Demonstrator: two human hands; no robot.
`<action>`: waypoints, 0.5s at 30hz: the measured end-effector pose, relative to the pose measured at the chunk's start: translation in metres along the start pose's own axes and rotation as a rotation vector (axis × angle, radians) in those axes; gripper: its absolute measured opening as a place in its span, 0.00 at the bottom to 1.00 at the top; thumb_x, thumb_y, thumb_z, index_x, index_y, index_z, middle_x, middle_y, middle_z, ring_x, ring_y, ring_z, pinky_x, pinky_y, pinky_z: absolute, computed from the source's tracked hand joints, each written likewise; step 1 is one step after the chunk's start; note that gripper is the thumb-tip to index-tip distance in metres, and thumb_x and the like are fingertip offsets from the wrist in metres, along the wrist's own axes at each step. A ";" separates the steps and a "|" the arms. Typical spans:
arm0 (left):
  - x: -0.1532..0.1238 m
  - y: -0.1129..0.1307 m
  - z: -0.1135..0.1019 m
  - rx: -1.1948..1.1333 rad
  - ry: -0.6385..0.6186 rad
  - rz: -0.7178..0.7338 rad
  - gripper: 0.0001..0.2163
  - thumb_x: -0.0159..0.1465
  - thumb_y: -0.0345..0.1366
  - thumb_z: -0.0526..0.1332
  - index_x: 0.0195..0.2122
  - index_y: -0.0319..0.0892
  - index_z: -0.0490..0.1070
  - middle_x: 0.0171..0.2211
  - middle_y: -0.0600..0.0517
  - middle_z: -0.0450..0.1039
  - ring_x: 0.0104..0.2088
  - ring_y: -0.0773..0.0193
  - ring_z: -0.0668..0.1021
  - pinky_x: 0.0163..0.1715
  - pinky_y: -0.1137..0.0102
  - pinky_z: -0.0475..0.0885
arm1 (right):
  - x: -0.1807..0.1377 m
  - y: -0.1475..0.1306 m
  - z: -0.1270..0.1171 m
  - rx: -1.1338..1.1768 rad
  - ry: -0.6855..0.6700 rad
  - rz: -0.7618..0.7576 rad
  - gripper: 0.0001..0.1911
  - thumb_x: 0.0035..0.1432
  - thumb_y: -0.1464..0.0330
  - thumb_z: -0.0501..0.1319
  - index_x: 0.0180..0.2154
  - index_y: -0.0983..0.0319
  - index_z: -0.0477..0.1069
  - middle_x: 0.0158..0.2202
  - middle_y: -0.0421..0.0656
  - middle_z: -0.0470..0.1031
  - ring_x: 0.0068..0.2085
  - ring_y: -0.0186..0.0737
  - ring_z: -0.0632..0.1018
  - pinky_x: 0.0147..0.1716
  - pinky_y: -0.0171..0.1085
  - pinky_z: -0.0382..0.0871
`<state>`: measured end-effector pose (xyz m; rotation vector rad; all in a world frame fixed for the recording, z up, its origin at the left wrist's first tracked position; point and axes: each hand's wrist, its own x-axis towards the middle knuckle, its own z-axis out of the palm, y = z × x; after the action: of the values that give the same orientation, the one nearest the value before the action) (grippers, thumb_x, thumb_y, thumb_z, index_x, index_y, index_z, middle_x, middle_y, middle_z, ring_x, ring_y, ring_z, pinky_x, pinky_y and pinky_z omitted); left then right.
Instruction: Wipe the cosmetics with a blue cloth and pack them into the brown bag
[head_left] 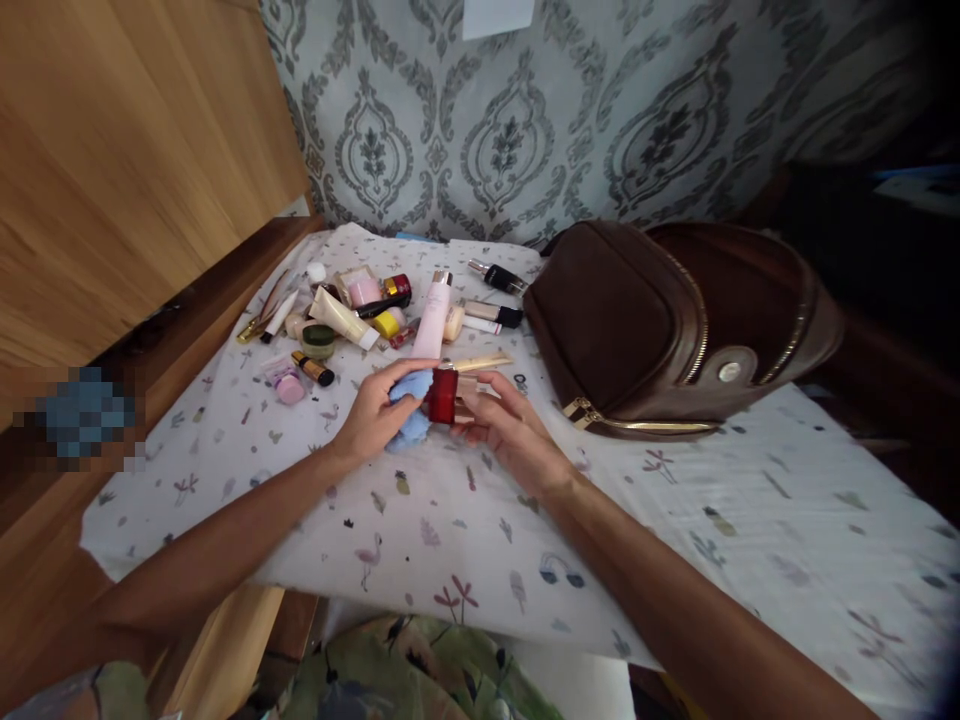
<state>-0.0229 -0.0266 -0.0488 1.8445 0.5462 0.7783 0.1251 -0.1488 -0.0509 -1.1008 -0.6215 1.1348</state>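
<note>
both hands on a small red bottle over the printed sheet, just left of the brown bag.
right hand has its fingers curled shut around the red bottle, which stands roughly upright, long axis near vertical, top end pointing away toward the wall; cap end is blurred. left hand is closed on a blue cloth, pressing it against the bottle's left side. a tan tube or box sits behind the bottle by the right fingers, cannot tell if it is gripped. farther left of the bag lies a loose heap of cosmetics: a pale pink bottle upright, a cream tube lying flat pointing right, a yellow jar, a pink pot, a black and gold lipstick. wood panel far left of the bag.
</note>
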 end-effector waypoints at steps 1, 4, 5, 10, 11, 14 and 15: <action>-0.001 0.000 0.000 -0.008 -0.028 -0.029 0.20 0.60 0.33 0.60 0.54 0.40 0.76 0.42 0.50 0.80 0.33 0.64 0.77 0.30 0.73 0.71 | 0.001 0.003 0.000 -0.029 0.016 -0.024 0.25 0.46 0.57 0.73 0.41 0.56 0.66 0.31 0.37 0.79 0.27 0.37 0.78 0.26 0.34 0.69; -0.001 -0.001 0.000 -0.056 -0.117 -0.064 0.22 0.63 0.37 0.60 0.59 0.40 0.73 0.41 0.50 0.79 0.34 0.63 0.76 0.32 0.72 0.71 | 0.003 0.007 -0.002 -0.038 0.061 -0.083 0.25 0.47 0.56 0.74 0.44 0.55 0.68 0.32 0.37 0.79 0.29 0.36 0.78 0.29 0.35 0.70; -0.001 -0.001 0.000 -0.066 -0.155 -0.063 0.22 0.65 0.39 0.59 0.59 0.39 0.72 0.40 0.50 0.79 0.35 0.62 0.76 0.34 0.71 0.71 | 0.003 0.007 -0.003 -0.020 0.074 -0.101 0.25 0.47 0.56 0.74 0.44 0.55 0.68 0.32 0.37 0.79 0.29 0.36 0.78 0.30 0.35 0.70; 0.000 -0.004 0.002 0.003 -0.258 -0.012 0.20 0.71 0.42 0.53 0.58 0.38 0.71 0.38 0.50 0.78 0.38 0.59 0.77 0.43 0.67 0.72 | 0.004 0.002 -0.008 0.029 0.036 -0.145 0.23 0.49 0.56 0.72 0.44 0.55 0.69 0.34 0.38 0.79 0.29 0.35 0.77 0.28 0.35 0.69; 0.001 -0.005 0.002 0.021 -0.243 0.009 0.20 0.70 0.41 0.53 0.59 0.38 0.71 0.40 0.49 0.79 0.40 0.58 0.77 0.47 0.65 0.72 | 0.004 0.000 -0.008 -0.002 0.009 -0.141 0.23 0.50 0.56 0.72 0.44 0.56 0.69 0.34 0.38 0.78 0.28 0.35 0.76 0.27 0.35 0.68; 0.003 -0.008 0.002 0.045 -0.181 0.037 0.19 0.70 0.39 0.54 0.59 0.39 0.69 0.46 0.48 0.79 0.45 0.57 0.78 0.53 0.64 0.70 | 0.001 -0.002 -0.007 -0.175 -0.056 -0.146 0.24 0.51 0.54 0.70 0.47 0.57 0.71 0.35 0.39 0.78 0.27 0.35 0.76 0.24 0.34 0.66; 0.003 -0.008 0.002 0.040 -0.157 0.038 0.18 0.70 0.39 0.54 0.58 0.40 0.69 0.46 0.48 0.78 0.45 0.58 0.78 0.52 0.65 0.71 | 0.000 -0.003 -0.007 -0.233 -0.054 -0.161 0.26 0.51 0.54 0.70 0.49 0.57 0.70 0.35 0.40 0.77 0.27 0.35 0.75 0.23 0.34 0.65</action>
<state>-0.0197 -0.0227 -0.0564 1.9383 0.4292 0.6453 0.1322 -0.1511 -0.0512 -1.1973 -0.8857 0.9727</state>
